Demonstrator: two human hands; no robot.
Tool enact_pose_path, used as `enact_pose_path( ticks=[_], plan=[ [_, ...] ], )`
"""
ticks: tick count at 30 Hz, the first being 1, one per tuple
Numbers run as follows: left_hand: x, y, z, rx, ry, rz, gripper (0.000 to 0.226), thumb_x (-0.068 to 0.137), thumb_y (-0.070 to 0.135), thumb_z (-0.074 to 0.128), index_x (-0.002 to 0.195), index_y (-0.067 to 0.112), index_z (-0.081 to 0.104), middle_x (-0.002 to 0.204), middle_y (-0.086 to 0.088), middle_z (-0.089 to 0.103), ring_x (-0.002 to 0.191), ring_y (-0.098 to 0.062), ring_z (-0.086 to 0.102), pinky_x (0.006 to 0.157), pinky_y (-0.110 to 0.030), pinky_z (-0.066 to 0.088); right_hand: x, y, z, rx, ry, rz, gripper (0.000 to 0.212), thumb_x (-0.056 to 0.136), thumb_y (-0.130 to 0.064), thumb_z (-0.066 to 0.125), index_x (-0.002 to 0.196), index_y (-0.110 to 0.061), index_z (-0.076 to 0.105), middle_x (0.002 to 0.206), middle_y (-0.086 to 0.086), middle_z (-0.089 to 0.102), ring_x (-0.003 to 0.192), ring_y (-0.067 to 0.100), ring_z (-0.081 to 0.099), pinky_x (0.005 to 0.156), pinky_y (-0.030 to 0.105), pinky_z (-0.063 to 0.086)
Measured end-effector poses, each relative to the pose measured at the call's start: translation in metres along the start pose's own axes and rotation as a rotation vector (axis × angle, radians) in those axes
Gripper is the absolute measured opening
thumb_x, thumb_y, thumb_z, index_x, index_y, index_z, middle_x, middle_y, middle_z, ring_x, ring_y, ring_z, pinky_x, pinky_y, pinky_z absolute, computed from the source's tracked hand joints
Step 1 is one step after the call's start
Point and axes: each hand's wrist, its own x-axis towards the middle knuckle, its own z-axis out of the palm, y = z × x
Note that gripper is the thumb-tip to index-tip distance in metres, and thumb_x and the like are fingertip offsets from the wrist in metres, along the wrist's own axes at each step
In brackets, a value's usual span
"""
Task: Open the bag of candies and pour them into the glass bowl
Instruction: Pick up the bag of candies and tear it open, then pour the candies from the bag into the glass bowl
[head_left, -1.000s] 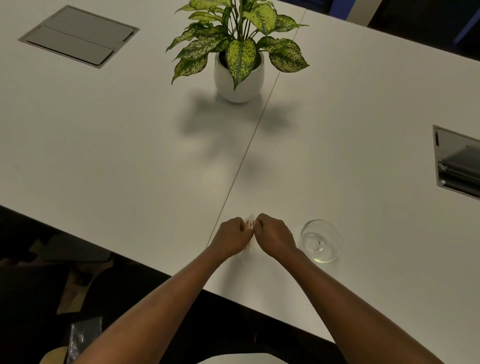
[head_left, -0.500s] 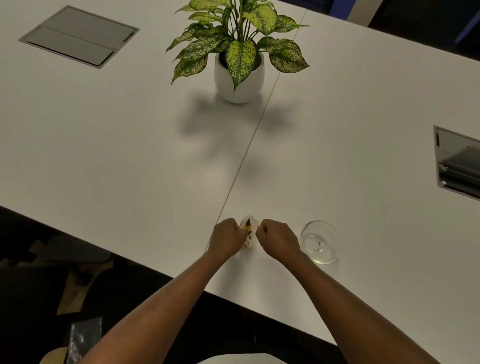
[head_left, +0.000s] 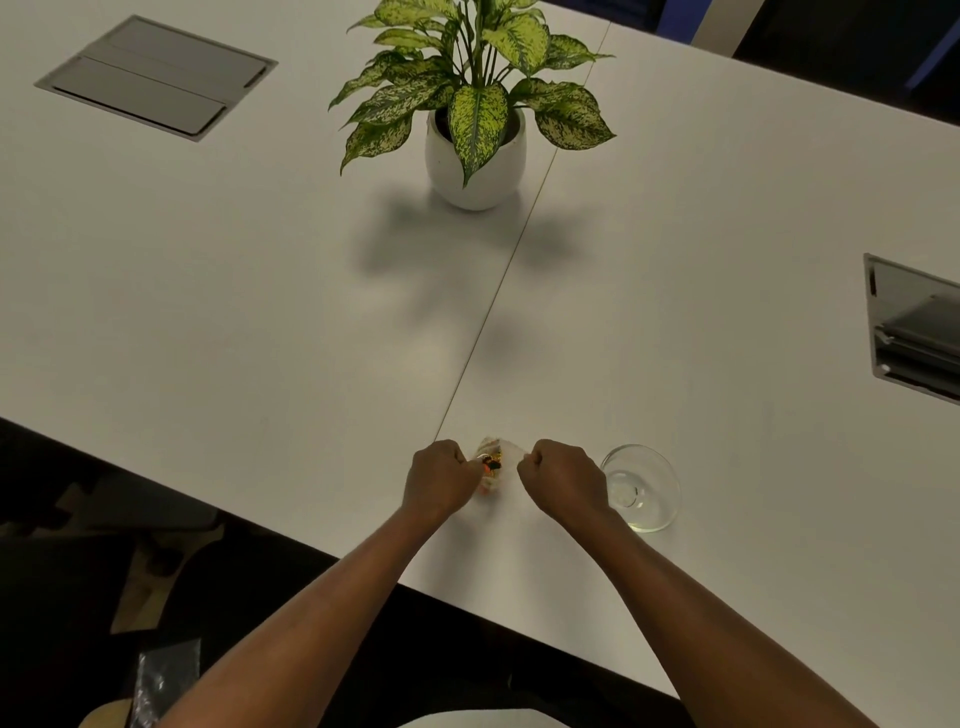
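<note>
A small clear bag of candies (head_left: 494, 464) hangs just above the white table (head_left: 260, 312) near its front edge, with orange and dark candies showing through. My left hand (head_left: 441, 480) pinches the bag's left side and my right hand (head_left: 563, 480) pinches its right side, with a gap between the two fists. The mouth of the bag is spread between them. An empty glass bowl (head_left: 641, 486) stands on the table right next to my right hand, on its right side.
A potted plant in a white pot (head_left: 475, 150) stands at the back centre. Grey cable hatches are set in the table at the far left (head_left: 156, 75) and at the right edge (head_left: 914, 327). A seam runs down the table's middle. Dark floor lies below the near edge.
My two hands, pressed together a second ago, have pulled apart sideways. The bag has spread open between them and the candies now show.
</note>
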Motion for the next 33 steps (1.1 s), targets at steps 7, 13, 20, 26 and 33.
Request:
enact_pose_path(
  ticks=[7,13,20,26,33],
  plan=[
    [0.002,0.013,-0.001,-0.047,-0.087,0.063,0.014,0.084,0.013,0.059,0.072,0.005,0.057,0.080,-0.020,0.071,0.060,-0.023,0.060,0.056,-0.032,0.048,-0.018,-0.011,-0.005,0.101,0.153,-0.162,0.031,0.098,-0.041,0.053,0.123,-0.023,0.050,0.108,0.000,0.064,0.090,0.023,0.067,0.068,0.032,0.047],
    [0.006,0.030,-0.008,-0.136,-0.187,0.100,0.021,0.080,0.019,0.064,0.078,-0.002,0.062,0.074,-0.017,0.067,0.060,-0.017,0.055,0.048,-0.025,0.039,-0.035,-0.008,-0.011,0.096,-0.066,-0.228,0.048,0.086,-0.052,0.061,0.127,-0.027,0.052,0.117,0.002,0.056,0.096,0.025,0.066,0.072,0.031,0.047],
    [0.004,0.047,-0.013,-0.239,-0.381,0.185,0.026,0.086,0.031,0.062,0.072,0.010,0.065,0.060,0.002,0.064,0.051,-0.010,0.054,0.044,-0.021,0.038,-0.033,0.006,-0.028,0.139,-0.014,-0.199,0.023,0.098,-0.035,0.053,0.098,-0.021,0.070,0.102,0.000,0.074,0.092,0.021,0.069,0.072,0.031,0.050],
    [0.010,0.020,0.012,-0.344,-0.188,-0.079,0.039,0.095,0.044,0.057,0.099,0.006,0.067,0.086,-0.011,0.072,0.065,-0.021,0.063,0.057,-0.031,0.046,-0.033,0.027,-0.051,0.350,0.000,-0.113,0.028,0.099,-0.030,0.053,0.091,-0.011,0.071,0.087,0.001,0.076,0.078,0.021,0.072,0.073,0.038,0.058],
    [-0.005,0.031,0.061,-0.791,-0.506,-0.363,0.047,0.102,0.044,0.048,0.112,0.002,0.068,0.087,-0.019,0.075,0.069,-0.029,0.068,0.060,-0.032,0.053,-0.043,0.053,-0.076,0.816,-0.111,-0.015,0.024,0.094,-0.019,0.055,0.079,-0.011,0.071,0.069,0.002,0.073,0.064,0.012,0.067,0.057,0.025,0.049]
  ],
)
